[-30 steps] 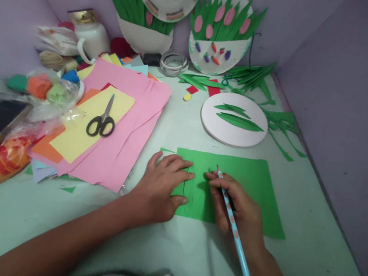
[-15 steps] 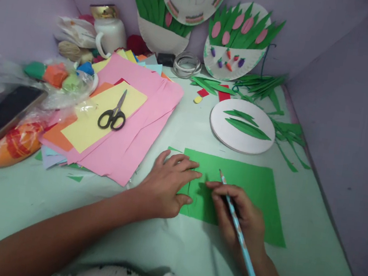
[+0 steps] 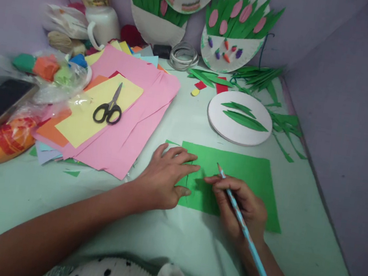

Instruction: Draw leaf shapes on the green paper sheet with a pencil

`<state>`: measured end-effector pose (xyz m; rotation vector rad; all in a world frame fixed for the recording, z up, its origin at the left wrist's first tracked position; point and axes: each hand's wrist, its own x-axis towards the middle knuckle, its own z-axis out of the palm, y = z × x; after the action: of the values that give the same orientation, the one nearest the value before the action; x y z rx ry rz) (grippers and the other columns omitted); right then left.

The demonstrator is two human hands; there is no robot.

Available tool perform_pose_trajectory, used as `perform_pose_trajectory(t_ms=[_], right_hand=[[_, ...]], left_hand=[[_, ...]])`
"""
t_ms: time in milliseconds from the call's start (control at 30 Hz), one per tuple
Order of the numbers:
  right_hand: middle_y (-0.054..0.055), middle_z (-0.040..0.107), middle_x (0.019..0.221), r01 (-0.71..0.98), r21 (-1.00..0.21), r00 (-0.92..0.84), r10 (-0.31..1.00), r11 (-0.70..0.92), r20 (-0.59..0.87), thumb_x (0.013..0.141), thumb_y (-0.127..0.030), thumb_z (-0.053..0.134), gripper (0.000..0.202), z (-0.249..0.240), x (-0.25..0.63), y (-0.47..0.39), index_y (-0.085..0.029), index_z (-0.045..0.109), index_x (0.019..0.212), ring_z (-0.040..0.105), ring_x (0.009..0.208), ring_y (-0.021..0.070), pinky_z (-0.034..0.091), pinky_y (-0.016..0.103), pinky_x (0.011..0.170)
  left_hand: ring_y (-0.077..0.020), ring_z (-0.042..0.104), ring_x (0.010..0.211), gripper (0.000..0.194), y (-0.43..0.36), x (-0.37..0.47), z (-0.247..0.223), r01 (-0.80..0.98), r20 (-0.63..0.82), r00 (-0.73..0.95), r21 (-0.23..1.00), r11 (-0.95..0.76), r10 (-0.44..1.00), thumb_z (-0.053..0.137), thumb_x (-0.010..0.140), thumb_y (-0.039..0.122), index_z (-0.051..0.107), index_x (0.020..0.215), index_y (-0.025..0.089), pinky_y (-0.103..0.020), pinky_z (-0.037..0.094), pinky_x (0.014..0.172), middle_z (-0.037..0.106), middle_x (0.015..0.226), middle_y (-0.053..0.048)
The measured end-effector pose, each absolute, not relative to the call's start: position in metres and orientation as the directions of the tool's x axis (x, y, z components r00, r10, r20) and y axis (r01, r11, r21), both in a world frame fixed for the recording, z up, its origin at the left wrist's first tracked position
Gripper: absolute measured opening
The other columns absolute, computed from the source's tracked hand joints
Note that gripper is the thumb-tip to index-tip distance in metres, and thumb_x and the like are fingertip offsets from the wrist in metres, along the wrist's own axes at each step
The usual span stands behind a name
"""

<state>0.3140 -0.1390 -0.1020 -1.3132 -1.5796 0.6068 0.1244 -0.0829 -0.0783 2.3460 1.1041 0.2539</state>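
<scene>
A sheet of green paper (image 3: 244, 164) lies flat on the pale green tabletop, with thin dark lines drawn near its left side. My left hand (image 3: 168, 176) rests on that left part, fingers spread and pointing right. In my right hand (image 3: 243, 204) is a light blue patterned pencil (image 3: 248, 239), held between thumb and fingers over the middle of the sheet. The pencil's tip points up and away, apparently above the paper. Behind the sheet, a white oval disc (image 3: 213, 121) carries a few cut green leaf shapes (image 3: 245, 120).
Black-handled scissors (image 3: 109, 110) lie on yellow paper (image 3: 80, 129) over stacked pink sheets (image 3: 145, 119). A dark phone-like object (image 3: 0, 104) and plastic bags are at left. Decorated paper plates (image 3: 232, 54) lean against the wall. Green strips (image 3: 259, 78) lie at the back right.
The whole view has shifted slightly, so everything sits a little higher and further left. Both hands keep nearly the same pose over the green paper.
</scene>
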Motion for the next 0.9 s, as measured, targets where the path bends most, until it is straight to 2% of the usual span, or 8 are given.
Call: perform_pose_trajectory(t_ms=[133, 267, 400, 533, 900], right_hand=[[0.002, 0.075, 0.082, 0.395, -0.909, 0.211, 0.95, 0.132, 0.229, 0.087, -0.021, 0.059, 0.008, -0.1014, 0.314, -0.1388, -0.023, 0.066, 0.091, 0.067, 0.067, 0.0146, 0.054, 0.026, 0.062], [0.001, 0.074, 0.078, 0.357, -0.929, 0.259, 0.945, 0.099, 0.2, 0.085, -0.023, 0.06, 0.008, -0.1, 0.3135, -0.1366, -0.022, 0.067, 0.089, 0.067, 0.064, 0.0144, 0.054, 0.026, 0.06], [0.002, 0.074, 0.078, 0.406, -0.909, 0.222, 0.955, 0.092, 0.196, 0.085, -0.023, 0.06, 0.008, -0.0991, 0.3141, -0.1365, -0.022, 0.066, 0.089, 0.066, 0.064, 0.0153, 0.053, 0.026, 0.057], [0.003, 0.073, 0.082, 0.466, -0.875, 0.13, 0.968, 0.13, 0.213, 0.084, -0.023, 0.06, 0.008, -0.0979, 0.3151, -0.1356, -0.023, 0.065, 0.09, 0.068, 0.075, 0.0179, 0.052, 0.025, 0.057], [0.003, 0.072, 0.084, 0.484, -0.861, 0.109, 0.965, 0.159, 0.24, 0.085, -0.019, 0.057, 0.01, -0.0996, 0.3169, -0.1357, -0.023, 0.063, 0.092, 0.068, 0.077, 0.0177, 0.052, 0.026, 0.059]], left_hand=[[-0.0306, 0.038, 0.127, 0.05, -0.0834, 0.1247, -0.0788, 0.663, -0.048, 0.649, 0.523, -0.535, 0.759, 0.071, 0.072, 0.023, 0.058, 0.121, 0.022, -0.062, 0.015, 0.109, 0.053, 0.135, -0.005], [-0.0303, 0.038, 0.127, 0.05, -0.0844, 0.125, -0.0775, 0.67, -0.051, 0.647, 0.513, -0.536, 0.761, 0.07, 0.073, 0.022, 0.057, 0.121, 0.022, -0.062, 0.015, 0.109, 0.053, 0.135, -0.006], [-0.0309, 0.039, 0.127, 0.05, -0.0839, 0.1246, -0.076, 0.674, -0.059, 0.649, 0.508, -0.537, 0.759, 0.07, 0.073, 0.022, 0.057, 0.121, 0.022, -0.061, 0.016, 0.109, 0.052, 0.135, -0.006], [-0.0308, 0.037, 0.128, 0.051, -0.0836, 0.1238, -0.0776, 0.675, -0.061, 0.653, 0.5, -0.543, 0.755, 0.069, 0.074, 0.022, 0.055, 0.123, 0.023, -0.061, 0.015, 0.109, 0.051, 0.137, -0.006], [-0.0304, 0.037, 0.128, 0.045, -0.0858, 0.1239, -0.0829, 0.676, -0.003, 0.654, 0.452, -0.582, 0.757, 0.063, 0.08, 0.024, 0.054, 0.124, 0.019, -0.059, 0.018, 0.108, 0.047, 0.141, -0.009]])
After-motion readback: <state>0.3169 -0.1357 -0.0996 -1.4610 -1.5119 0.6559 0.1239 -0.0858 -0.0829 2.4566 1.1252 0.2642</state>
